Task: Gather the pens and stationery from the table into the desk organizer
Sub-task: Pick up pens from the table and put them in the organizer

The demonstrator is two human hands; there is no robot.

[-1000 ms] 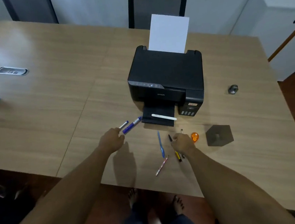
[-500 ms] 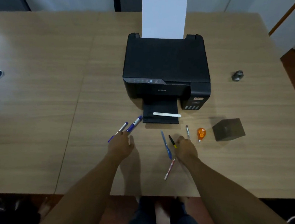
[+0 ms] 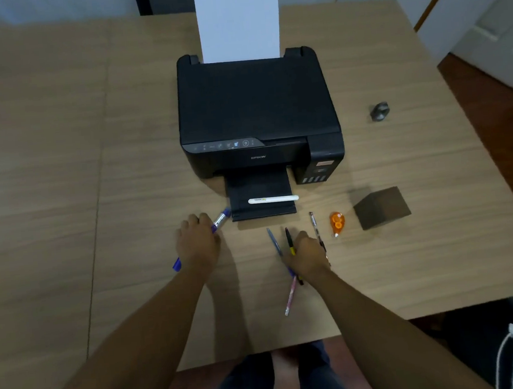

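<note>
Wood-grain tabletop (image 3: 61, 180) carries a black printer (image 3: 257, 110) at its middle, with a white pen (image 3: 273, 199) lying on its output tray. At left, the left hand (image 3: 197, 246) has its fingers curled round blue markers (image 3: 220, 220). Rightward, the right hand (image 3: 308, 253) lies over several pens (image 3: 274, 241), its fingers hidden beneath it, then come an orange correction tape (image 3: 337, 224) and the dark desk organizer (image 3: 382, 207).

Desk organizer (image 3: 382, 207) right of printer (image 3: 257, 116), pens (image 3: 289, 241) before it.
</note>
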